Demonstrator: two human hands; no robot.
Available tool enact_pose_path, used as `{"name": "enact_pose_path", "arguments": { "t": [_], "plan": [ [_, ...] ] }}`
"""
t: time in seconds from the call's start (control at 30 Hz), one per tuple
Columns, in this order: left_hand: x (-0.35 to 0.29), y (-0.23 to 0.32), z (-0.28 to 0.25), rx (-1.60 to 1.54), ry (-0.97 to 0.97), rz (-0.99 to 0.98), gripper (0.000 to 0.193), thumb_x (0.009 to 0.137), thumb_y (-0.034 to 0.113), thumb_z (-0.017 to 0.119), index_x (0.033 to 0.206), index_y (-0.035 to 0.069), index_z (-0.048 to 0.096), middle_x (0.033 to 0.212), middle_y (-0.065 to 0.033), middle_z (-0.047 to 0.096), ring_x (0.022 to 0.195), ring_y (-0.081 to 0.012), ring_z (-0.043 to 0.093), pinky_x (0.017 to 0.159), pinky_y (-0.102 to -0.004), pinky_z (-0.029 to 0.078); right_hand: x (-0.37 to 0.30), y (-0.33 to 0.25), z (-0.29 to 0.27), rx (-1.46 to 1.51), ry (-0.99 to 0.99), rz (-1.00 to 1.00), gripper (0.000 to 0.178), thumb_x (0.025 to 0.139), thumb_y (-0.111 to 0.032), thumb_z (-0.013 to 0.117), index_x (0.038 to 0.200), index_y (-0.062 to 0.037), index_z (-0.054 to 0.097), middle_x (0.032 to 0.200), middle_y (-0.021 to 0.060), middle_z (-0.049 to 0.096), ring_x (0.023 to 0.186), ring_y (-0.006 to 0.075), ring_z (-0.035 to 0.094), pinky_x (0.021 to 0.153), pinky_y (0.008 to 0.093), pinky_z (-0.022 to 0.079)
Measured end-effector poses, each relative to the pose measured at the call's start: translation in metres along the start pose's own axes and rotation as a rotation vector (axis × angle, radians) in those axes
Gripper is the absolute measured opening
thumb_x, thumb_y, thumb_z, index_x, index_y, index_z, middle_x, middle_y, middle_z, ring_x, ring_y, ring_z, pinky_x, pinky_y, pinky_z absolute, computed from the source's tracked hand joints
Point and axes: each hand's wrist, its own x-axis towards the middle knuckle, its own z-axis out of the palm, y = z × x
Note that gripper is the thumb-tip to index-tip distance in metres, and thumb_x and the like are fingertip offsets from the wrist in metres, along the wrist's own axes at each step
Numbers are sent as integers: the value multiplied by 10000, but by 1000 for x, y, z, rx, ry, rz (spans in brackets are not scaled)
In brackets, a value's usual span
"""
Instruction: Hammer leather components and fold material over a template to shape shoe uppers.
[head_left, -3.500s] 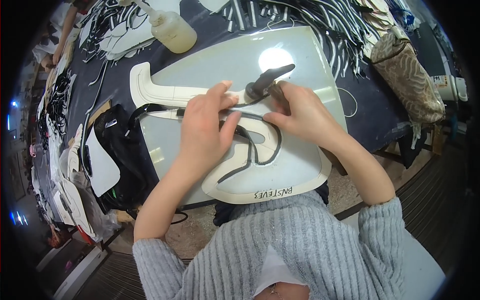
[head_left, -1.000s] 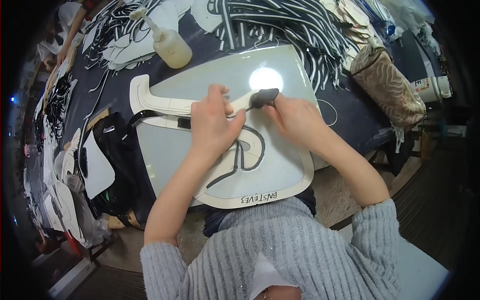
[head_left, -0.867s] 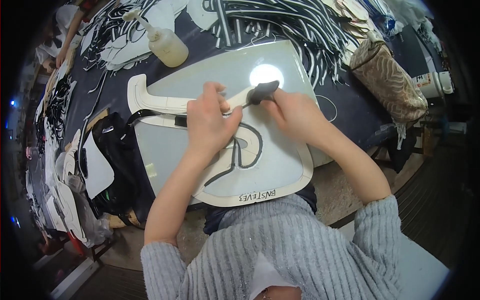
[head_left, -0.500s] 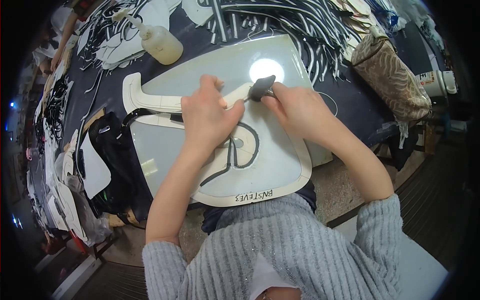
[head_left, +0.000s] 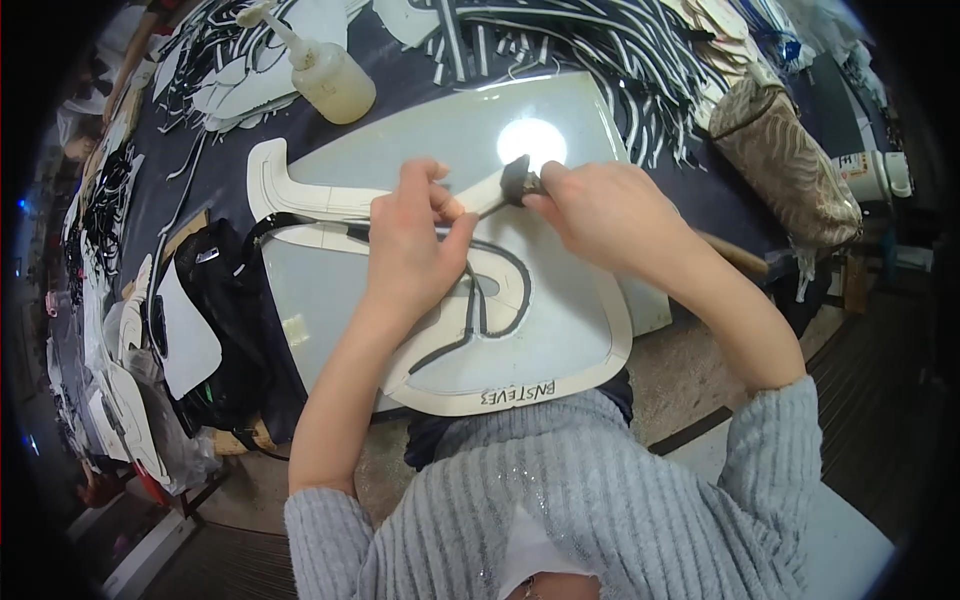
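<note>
A cream shoe-pattern piece (head_left: 590, 375) with curved cut-outs lies on a pale, glossy board (head_left: 425, 130). A narrow black strip (head_left: 527, 285) follows its inner curves. My left hand (head_left: 415, 235) rests on the upper part of the piece, thumb and fingertips closing on a black strip (head_left: 295, 217) that runs in from the left. Beside it my right hand (head_left: 600, 205) is wrapped round a hammer (head_left: 518, 182), close to its dark head. The wooden handle shows beyond my right forearm. What lies right under my left fingers is hidden.
A squeeze bottle of yellowish liquid (head_left: 335, 85) stands behind the board. Black-and-white strips (head_left: 600, 45) heap up at the back. A patterned pouch (head_left: 785, 160) and white container (head_left: 870, 175) stand right. At the left are a black bag (head_left: 215, 285) and white pieces (head_left: 190, 340).
The hammer in my right hand has turned, and its wooden handle has come into sight past my forearm. My right hand has shifted slightly right; the left stays near the same spot.
</note>
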Motion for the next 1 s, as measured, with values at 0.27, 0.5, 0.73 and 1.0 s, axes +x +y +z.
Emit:
{"name": "enact_pose_path", "arguments": {
  "t": [0.27, 0.5, 0.73, 1.0],
  "plan": [
    [0, -4, 1, 4, 33, 53, 410, 759, -1, 715, 1110, 17, 504, 727, -58, 654, 698, -254, 660, 709, -373, 486, 5, -2, -4, 5, -64, 43, 292, 966, -262, 587, 881, 17, 611, 666, 193, 641, 639, 373, 655, 606, 455, 517],
    [-1, -3, 1, 59, 15, 78, 417, 789, 1, 722, 1136, -3, 490, 722, -71, 642, 673, -190, 609, 691, -294, 499, 4, 1, 0, 28, -57, 43, 305, 959, -273, 594, 873, 19, 611, 668, 202, 642, 658, 383, 657, 619, 463, 520],
    [-1, -7, 3, -17, 26, 74, 407, 785, -3, 723, 1122, -1, 494, 724, -69, 641, 673, -188, 609, 680, -302, 495, 9, -6, -23, 62, 28, 45, 333, 984, -308, 553, 891, 7, 608, 681, 179, 663, 688, 368, 678, 638, 469, 529],
    [-4, -14, 2, 26, 42, 93, 413, 791, 9, 731, 1141, 15, 511, 737, -58, 632, 697, -198, 606, 688, -315, 491, 7, -6, -7, 89, -26, 16, 305, 969, -271, 581, 918, 29, 586, 672, 212, 640, 651, 390, 652, 601, 479, 508]
  ]
}}
